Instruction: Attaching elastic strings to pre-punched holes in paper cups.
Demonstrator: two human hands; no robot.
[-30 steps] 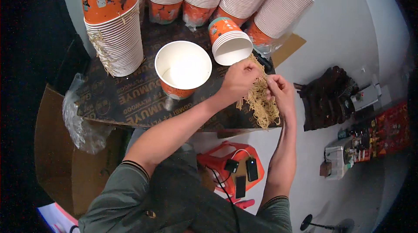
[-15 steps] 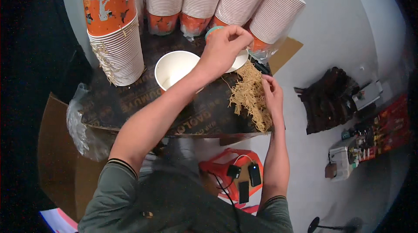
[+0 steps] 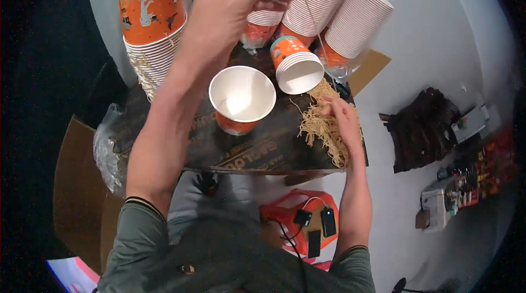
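Note:
My left hand (image 3: 235, 5) is raised over the far part of the tabletop. Its fingers are pinched on a thin pale strand (image 3: 310, 10), which hangs down to the right in front of the stacked cups. On the right side of the table lies a tangled heap of tan strands (image 3: 320, 123). My right hand (image 3: 346, 120) rests at the heap's right edge, fingers loosely stretched over it and apart. A white-lined orange paper cup (image 3: 242, 95) stands upright in the middle. Beside it a short stack of paper cups (image 3: 298, 68) is tipped over, mouths toward me.
At the left rises a tall cup stack (image 3: 150, 13) with tan strands along its rims. Plastic-wrapped cup stacks (image 3: 359, 21) line the back. A clear plastic bag (image 3: 107, 153) hangs at the table's left edge. Below, a red stool (image 3: 279, 205) carries phones and a cable.
My left hand has risen up and to the left from over the tipped cups, drawing a strand with it. My right hand stays by the heap, its fingers shifted slightly.

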